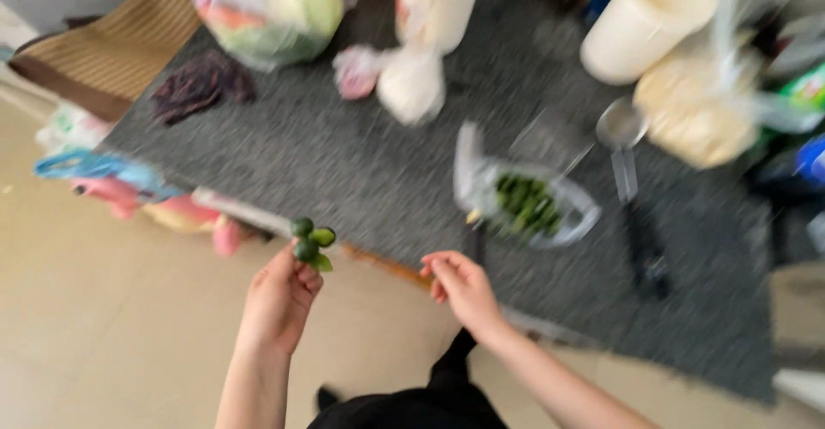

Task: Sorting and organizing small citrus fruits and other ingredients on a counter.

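Left hand (279, 296) pinches a cluster of three small green fruits (309, 242) above the counter (344, 171) edge. Right hand (462, 287) loosely curled, holding nothing. Clear bag of green fruits (526, 204) at its 1 o'clock. Two cream tubs (649, 18) at 12 o'clock.

Small cluster of round green fruits (309, 242), three or so, glossy, with a lighter green leaf or piece at the lower right. Pinched at fingertips of left hand (279, 300), raised above pale floor, just off near edge of speckled grey bench (344, 171). Blurred, so stems and exact count unclear. Right hand (462, 287) close by, fingers curled, holding nothing.
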